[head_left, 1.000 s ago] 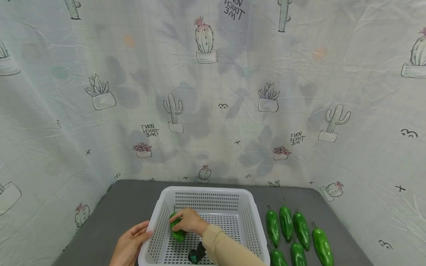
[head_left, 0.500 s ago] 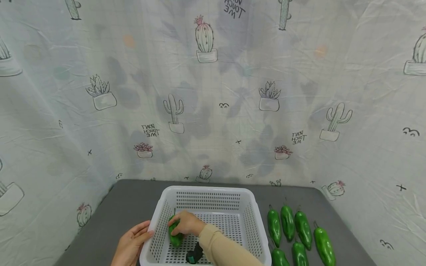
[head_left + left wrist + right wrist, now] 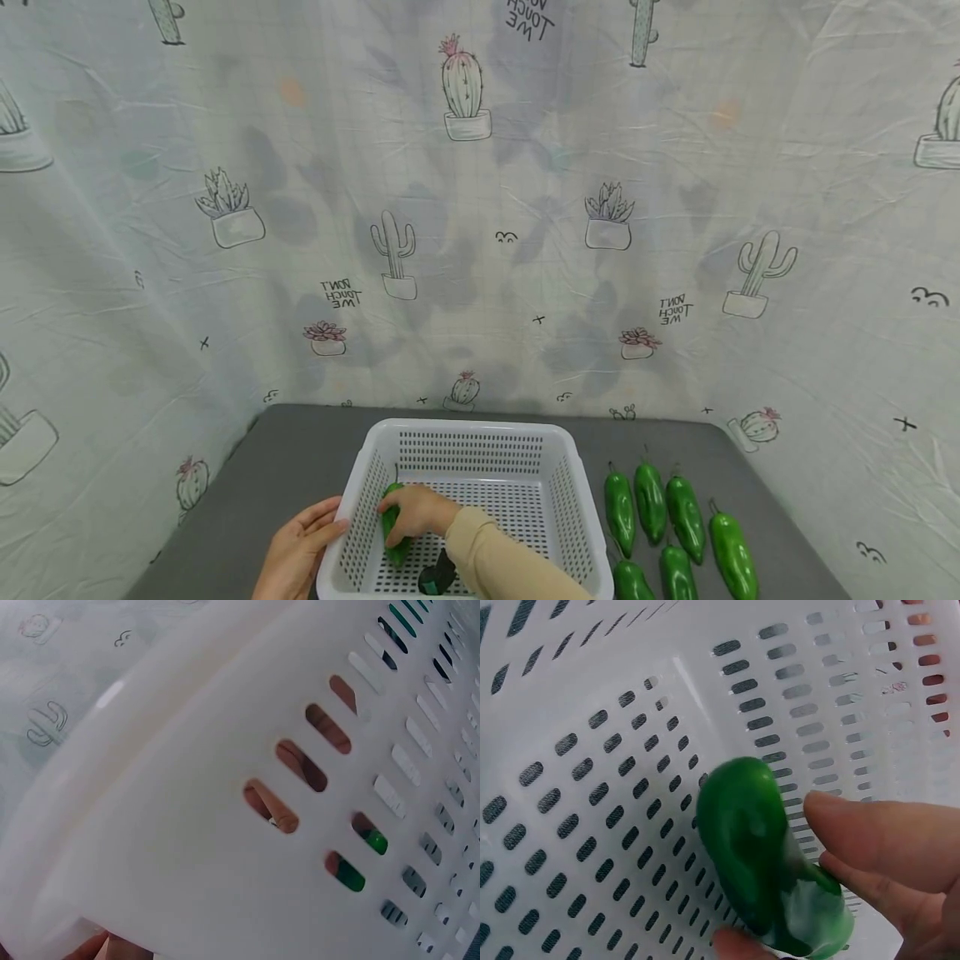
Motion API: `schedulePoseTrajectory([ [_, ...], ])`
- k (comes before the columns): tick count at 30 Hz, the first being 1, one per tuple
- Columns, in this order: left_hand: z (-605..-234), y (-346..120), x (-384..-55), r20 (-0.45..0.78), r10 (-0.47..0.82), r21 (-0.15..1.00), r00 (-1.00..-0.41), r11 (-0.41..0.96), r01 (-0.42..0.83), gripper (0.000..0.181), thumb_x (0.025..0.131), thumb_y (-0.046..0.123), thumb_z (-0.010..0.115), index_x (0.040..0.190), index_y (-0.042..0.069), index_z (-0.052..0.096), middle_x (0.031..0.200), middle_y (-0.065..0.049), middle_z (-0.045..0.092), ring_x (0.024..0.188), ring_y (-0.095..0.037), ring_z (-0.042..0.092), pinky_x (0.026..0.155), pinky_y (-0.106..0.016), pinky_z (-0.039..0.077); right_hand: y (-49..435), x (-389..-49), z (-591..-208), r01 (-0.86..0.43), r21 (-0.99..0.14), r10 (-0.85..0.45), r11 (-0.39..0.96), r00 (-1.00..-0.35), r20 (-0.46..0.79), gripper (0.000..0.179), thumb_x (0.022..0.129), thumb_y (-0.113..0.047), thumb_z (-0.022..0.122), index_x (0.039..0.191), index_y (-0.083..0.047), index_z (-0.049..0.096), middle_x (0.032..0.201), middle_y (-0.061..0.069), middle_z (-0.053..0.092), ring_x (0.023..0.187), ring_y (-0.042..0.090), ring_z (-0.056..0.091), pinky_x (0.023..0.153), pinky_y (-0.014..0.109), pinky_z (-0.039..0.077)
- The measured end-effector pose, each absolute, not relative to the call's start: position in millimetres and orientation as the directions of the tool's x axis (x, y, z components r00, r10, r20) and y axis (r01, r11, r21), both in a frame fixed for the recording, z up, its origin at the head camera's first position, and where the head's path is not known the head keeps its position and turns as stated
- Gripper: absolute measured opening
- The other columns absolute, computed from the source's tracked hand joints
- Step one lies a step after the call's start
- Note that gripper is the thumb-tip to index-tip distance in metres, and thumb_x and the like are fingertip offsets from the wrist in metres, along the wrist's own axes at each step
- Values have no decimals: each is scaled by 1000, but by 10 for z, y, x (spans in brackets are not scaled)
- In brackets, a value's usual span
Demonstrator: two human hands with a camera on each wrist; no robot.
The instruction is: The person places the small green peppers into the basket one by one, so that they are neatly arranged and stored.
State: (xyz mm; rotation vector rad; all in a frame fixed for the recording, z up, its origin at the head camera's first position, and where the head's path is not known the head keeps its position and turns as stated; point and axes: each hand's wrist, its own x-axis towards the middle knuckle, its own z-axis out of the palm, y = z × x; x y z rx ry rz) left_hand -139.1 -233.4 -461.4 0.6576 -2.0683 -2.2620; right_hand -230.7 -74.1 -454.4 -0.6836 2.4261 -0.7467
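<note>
A white perforated plastic basket (image 3: pixel 468 425) stands on the grey table. My left hand (image 3: pixel 295 552) holds its left side, with the thumb at the rim; in the left wrist view the basket wall hides most of that hand. Inside the basket at the left, my right hand (image 3: pixel 422 510) has its fingers around a shiny green pepper (image 3: pixel 397 553), whose stem points to the far side. In the right wrist view the pepper (image 3: pixel 742 825) lies close over the basket floor, a fingertip (image 3: pixel 739 945) at its near side and the thumb (image 3: pixel 855 829) beside it.
To the basket's right, several more green peppers (image 3: pixel 649 502) lie in loose rows on the table (image 3: pixel 300 442). A black device with a teal patch (image 3: pixel 437 577) shows by the right sleeve (image 3: pixel 510 557). A cactus-print cloth (image 3: pixel 480 208) hangs behind and at both sides.
My right hand and the pepper have shifted slightly left and nearer, and the pepper now stands more in line with the basket's left wall. My left hand has kept its place on the basket.
</note>
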Motion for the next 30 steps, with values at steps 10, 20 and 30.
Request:
schedulePoseTrajectory([
  [10, -4629, -2342, -1377, -300, -277, 953, -913, -140, -270, 66, 86, 14, 71, 138, -10, 38, 103, -4, 64, 91, -16, 63, 78, -33, 54, -736, -2294, -4520, -309, -613, -572, 727, -766, -293, 49, 72, -12, 80, 118, -24, 67, 132, 5, 57, 126, 24, 49, 101, 40, 42],
  [20, -4597, -2368, -1395, -309, -270, 950, -912, -131, -284, 69, 84, 16, 73, 138, -8, 38, 113, -9, 61, 91, -13, 62, 79, -32, 53, -557, -2371, -4440, -346, -692, -584, 634, -800, -136, 59, 74, -16, 79, 129, -15, 58, 131, 8, 57, 118, 27, 53, 90, 42, 49],
  [30, -4594, -2367, -1376, -289, -287, 957, -913, -106, -269, 63, 85, 13, 71, 136, -9, 41, 109, -8, 62, 90, -12, 61, 76, -30, 52, 76, -2398, -4193, -246, -890, -579, 383, -815, -24, 46, 86, -16, 69, 129, -7, 54, 130, 19, 52, 118, 35, 52, 91, 47, 47],
])
